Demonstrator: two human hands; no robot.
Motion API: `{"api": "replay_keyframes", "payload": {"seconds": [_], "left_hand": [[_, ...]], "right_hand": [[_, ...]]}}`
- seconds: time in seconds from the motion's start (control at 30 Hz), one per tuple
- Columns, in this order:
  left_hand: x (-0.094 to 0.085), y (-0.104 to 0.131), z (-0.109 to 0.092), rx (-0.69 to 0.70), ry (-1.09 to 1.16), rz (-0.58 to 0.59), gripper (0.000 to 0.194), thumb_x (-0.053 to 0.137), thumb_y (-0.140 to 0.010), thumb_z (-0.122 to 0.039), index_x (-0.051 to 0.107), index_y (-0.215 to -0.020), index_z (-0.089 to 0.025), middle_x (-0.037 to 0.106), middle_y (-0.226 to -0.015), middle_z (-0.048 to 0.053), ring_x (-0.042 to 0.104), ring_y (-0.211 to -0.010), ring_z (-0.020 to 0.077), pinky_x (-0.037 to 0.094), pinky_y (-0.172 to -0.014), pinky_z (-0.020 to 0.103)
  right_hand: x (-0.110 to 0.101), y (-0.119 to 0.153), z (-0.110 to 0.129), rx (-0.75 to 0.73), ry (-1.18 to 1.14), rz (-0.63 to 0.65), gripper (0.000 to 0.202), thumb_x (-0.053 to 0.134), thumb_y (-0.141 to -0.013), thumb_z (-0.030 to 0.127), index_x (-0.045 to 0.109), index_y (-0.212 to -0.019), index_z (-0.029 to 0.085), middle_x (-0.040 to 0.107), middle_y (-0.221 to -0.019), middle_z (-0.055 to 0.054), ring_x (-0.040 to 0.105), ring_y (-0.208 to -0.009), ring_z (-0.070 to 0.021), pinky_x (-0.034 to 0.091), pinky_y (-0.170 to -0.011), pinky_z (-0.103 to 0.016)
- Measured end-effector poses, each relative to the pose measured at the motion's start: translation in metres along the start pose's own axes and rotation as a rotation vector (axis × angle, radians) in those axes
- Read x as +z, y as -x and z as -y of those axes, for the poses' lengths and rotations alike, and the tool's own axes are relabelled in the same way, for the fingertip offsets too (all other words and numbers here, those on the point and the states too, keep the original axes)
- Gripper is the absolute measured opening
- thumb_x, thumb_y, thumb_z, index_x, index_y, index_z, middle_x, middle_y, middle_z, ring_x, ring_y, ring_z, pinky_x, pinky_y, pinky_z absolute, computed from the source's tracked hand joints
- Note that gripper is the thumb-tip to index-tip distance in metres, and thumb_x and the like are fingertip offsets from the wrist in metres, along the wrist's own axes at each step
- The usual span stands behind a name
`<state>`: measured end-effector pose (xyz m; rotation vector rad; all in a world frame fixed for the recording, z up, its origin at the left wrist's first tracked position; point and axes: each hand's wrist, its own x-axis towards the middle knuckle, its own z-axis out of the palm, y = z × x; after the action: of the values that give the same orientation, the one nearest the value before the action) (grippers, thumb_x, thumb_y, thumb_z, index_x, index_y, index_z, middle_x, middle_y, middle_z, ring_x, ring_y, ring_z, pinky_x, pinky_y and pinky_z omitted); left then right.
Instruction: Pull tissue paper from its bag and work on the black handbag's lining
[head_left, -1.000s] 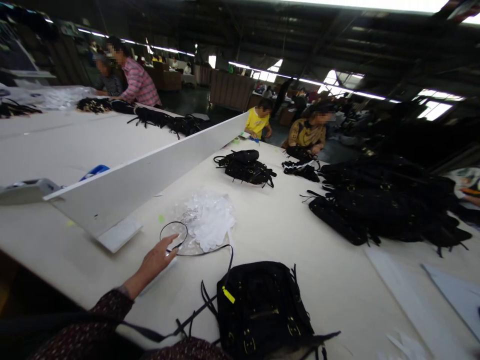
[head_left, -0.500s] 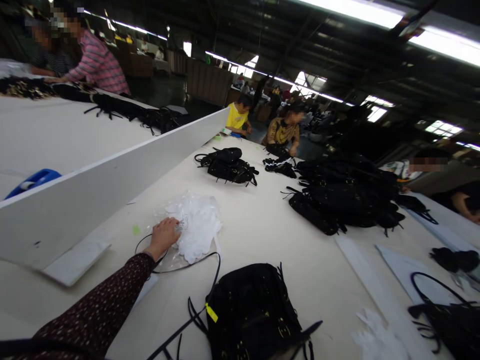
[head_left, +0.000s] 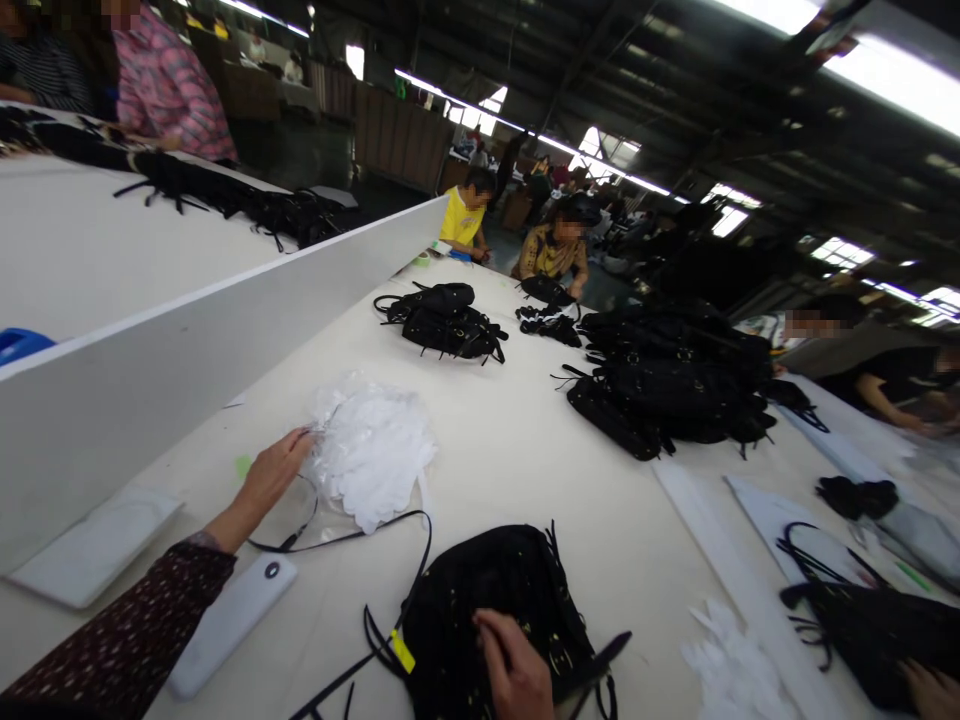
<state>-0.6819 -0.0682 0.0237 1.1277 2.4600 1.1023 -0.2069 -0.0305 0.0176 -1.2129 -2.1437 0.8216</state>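
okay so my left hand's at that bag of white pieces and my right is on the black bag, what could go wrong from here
1. The left hand is at the edge of the clear packet of white pieces; a tug could spill them across the table.
2. The thin black strap loops under that packet, so pulling the black bag with the right hand may drag it along.
3. The white phone-like device lies beside the left forearm near the table's edge and could get knocked off.

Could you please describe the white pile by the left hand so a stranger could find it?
Follow the long white divider toward its near end. Beside it on the table, the left hand touches a clear bag of white pieces, the only white heap among black bags.
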Motion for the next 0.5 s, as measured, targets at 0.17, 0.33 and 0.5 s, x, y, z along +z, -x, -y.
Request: {"api": "replay_keyframes", "payload": {"seconds": [0.17,0.33,0.5], "left_hand": [[0.000,0.010,-0.008,0.110,0.029,-0.086,0.070,0.045,-0.090,-0.066,0.041,-0.145,-0.024,0.052,-0.148,0.012,0.052,-0.133,0.0297,0.040,-0.115,0.047],[0.036,0.024,-0.017,0.285,-0.281,-0.149,0.067,0.045,-0.087,-0.068,0.045,-0.140,-0.026,0.040,-0.157,0.010,0.041,-0.141,0.0330,0.035,-0.118,0.052],[0.090,0.028,-0.024,0.335,-0.433,-0.208,0.078,0.044,-0.086,-0.068,0.032,-0.149,-0.023,0.026,-0.165,0.014,0.030,-0.148,0.0374,0.034,-0.114,0.059]], "right_hand": [[0.017,-0.128,0.028,0.142,0.072,0.119,0.032,0.045,-0.094,0.035,0.070,-0.110,0.024,0.075,-0.115,-0.005,0.068,-0.107,-0.0193,0.050,-0.101,-0.029],[0.048,-0.218,0.009,0.255,0.236,0.228,0.030,0.047,-0.089,0.024,0.073,-0.103,0.020,0.077,-0.107,-0.009,0.069,-0.104,-0.0236,0.050,-0.093,-0.034],[0.090,-0.275,-0.013,0.363,0.333,0.345,0.024,0.055,-0.084,0.030,0.073,-0.081,0.015,0.076,-0.093,-0.017,0.069,-0.099,-0.0320,0.050,-0.088,-0.043]]}}
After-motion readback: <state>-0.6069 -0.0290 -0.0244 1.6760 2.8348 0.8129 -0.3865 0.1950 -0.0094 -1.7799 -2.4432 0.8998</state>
